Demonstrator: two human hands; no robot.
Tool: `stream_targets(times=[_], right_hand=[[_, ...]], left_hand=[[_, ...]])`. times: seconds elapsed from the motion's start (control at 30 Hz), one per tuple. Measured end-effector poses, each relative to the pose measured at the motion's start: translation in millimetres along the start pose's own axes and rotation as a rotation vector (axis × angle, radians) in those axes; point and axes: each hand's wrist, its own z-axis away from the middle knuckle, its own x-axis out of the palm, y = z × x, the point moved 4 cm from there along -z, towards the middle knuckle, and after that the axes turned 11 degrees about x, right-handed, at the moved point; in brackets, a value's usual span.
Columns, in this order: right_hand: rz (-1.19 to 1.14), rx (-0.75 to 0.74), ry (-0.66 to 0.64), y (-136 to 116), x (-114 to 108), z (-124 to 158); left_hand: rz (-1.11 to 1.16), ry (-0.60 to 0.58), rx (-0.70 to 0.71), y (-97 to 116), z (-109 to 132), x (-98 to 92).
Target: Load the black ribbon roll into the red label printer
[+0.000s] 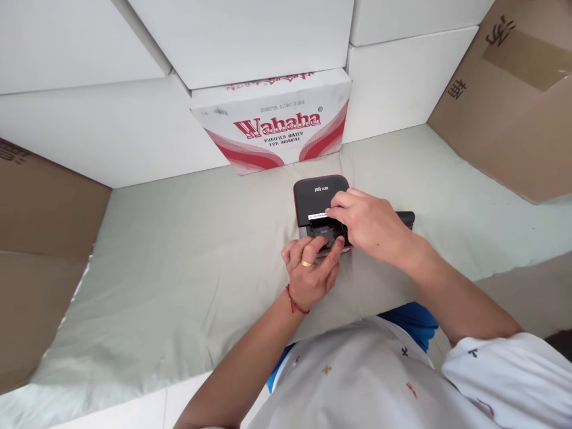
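A small black device with a red edge [318, 198] lies on a pale green cloth [187, 268] in the middle of the view. My right hand [369, 223] rests over its right side, fingers curled and pressed on the top near a white label. My left hand [311, 268], with a gold ring and a red wrist string, grips the device's near edge, thumb and fingers pinched at a dark recessed part. A black piece [406, 218] pokes out behind my right wrist, mostly hidden.
A white "Wahaha" water carton [277, 122] stands just behind the device, among plain white boxes [111, 128]. Brown cardboard boxes flank the cloth at the left [40, 250] and the right [513, 101]. The cloth's near edge drops off by my torso.
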Motion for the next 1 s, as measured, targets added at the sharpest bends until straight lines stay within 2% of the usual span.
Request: stream_targets(times=[0.13, 0.27, 0.43, 0.57, 0.67, 0.77, 0.9, 1.0], right_hand=[[0.046, 0.045, 0.013, -6, 7, 6], [-0.008, 0.03, 0.077, 0, 12, 6], [-0.178, -0.031, 0.287, 6, 21, 12], [-0.321, -0.176, 0.428, -8, 39, 39], [-0.343, -0.206, 0.511, -19, 51, 65], [-0.303, -0.2, 0.549, -26, 57, 79], [-0.23, -0.176, 0.548, -34, 58, 76], [-0.209, -0.163, 0.538, -38, 58, 71]], left_hand=[[0.015, 0.0, 0.0, 0, 3, 0.6], [0.054, -0.012, -0.022, -4, 3, 1.2], [0.24, 0.028, -0.099, -12, -1, -1.9], [0.382, 0.081, -0.195, -20, -1, -6.2], [0.442, 0.136, -0.383, -34, 2, -6.9], [0.579, 0.139, -0.669, -53, 8, 2.1], [0.911, 0.191, -0.979, -69, 17, 22.7], [1.088, 0.253, -1.07, -74, 21, 33.6]])
